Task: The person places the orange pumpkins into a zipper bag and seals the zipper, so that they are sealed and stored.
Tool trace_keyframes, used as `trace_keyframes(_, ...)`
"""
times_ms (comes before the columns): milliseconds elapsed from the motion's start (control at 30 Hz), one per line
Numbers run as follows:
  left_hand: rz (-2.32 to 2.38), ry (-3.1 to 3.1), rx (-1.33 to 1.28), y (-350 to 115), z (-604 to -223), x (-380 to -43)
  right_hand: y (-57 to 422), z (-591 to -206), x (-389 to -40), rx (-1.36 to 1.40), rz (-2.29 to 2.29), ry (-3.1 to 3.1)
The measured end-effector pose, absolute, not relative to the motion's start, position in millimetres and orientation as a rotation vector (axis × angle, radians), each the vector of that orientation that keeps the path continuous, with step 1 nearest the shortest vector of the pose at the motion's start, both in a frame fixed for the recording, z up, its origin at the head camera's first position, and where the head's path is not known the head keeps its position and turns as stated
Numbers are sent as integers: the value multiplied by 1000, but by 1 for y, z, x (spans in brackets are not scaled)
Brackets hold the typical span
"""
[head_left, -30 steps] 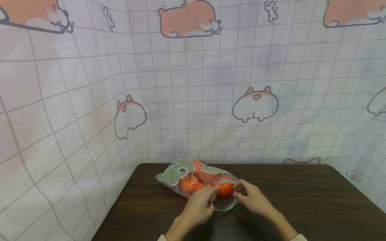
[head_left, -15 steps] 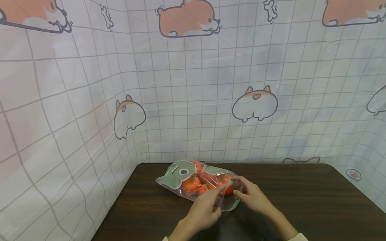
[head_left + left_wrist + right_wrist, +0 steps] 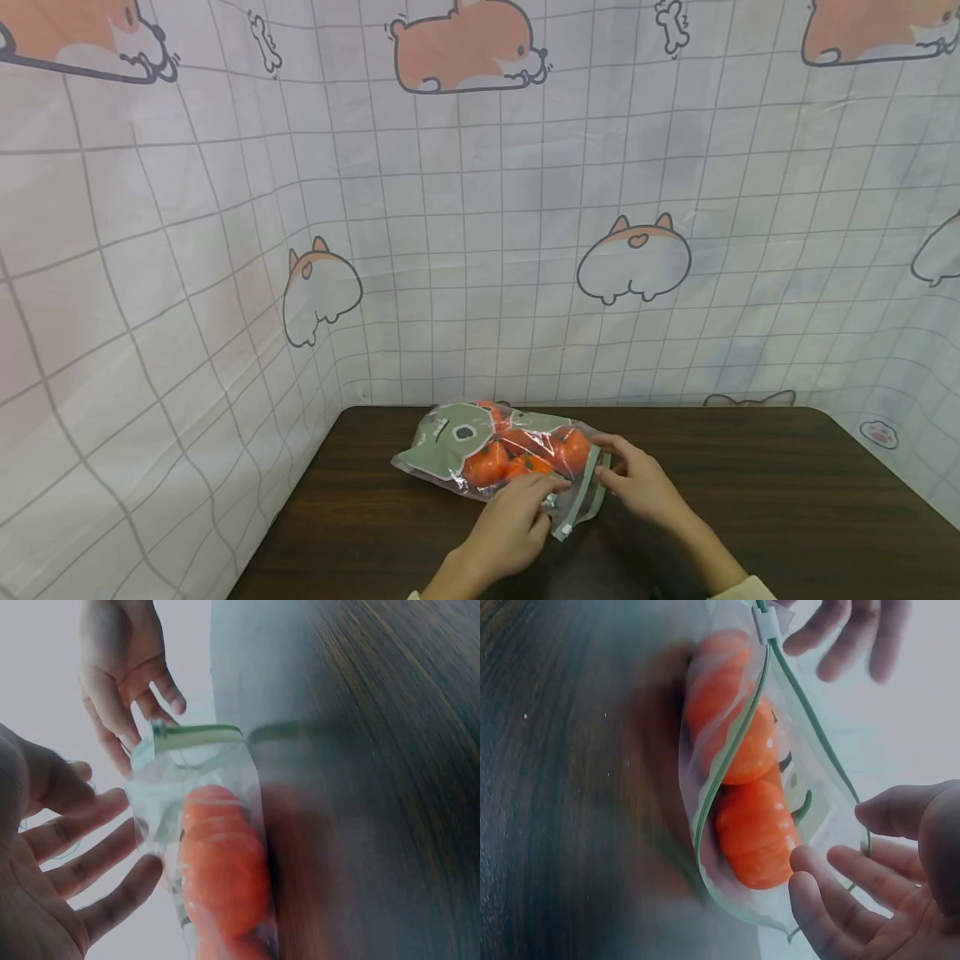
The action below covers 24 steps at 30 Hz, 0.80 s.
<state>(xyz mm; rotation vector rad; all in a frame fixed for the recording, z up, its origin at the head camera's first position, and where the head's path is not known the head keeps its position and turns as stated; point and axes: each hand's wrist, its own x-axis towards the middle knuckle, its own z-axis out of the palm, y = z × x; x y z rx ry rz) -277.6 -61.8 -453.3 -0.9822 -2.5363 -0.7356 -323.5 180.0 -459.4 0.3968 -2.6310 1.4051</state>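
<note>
A clear zip bag [image 3: 442, 442] with a green cartoon print lies on its side at the table's middle. Inside are several orange-red, ribbed, pumpkin-like things [image 3: 754, 832] with green stems. The bag's green-edged mouth, gaping in the right wrist view, faces right, with a white slider [image 3: 566, 529] at its near end. My right hand [image 3: 637, 483] holds the lip at the far end, thumb and fingers on its edge. Beside the near side of the bag, my left hand [image 3: 510, 521] rests relaxed fingers [image 3: 139, 889] against the plastic.
The dark wooden table [image 3: 750, 483] extends on both sides of the bag. Behind it and to the sides hangs a white gridded cloth [image 3: 480, 250] printed with cartoon dogs. A small dark object, too cut off to identify, shows at the bottom edge near my right forearm.
The bag has shifted slightly right, and its mouth has swung round so the zip strip and slider now show. Both hands have moved a little to the right with it.
</note>
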Motion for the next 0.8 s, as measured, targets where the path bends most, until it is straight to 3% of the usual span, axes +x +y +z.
trace_keyframes(367,-234,-2449,-920,-64,-466,-285,187,-457,-325,413,1376,-2661)
trace_keyframes(800,-176,-2436,-890,-58,-477,-289,195,-446,-322,575,1394,-2658)
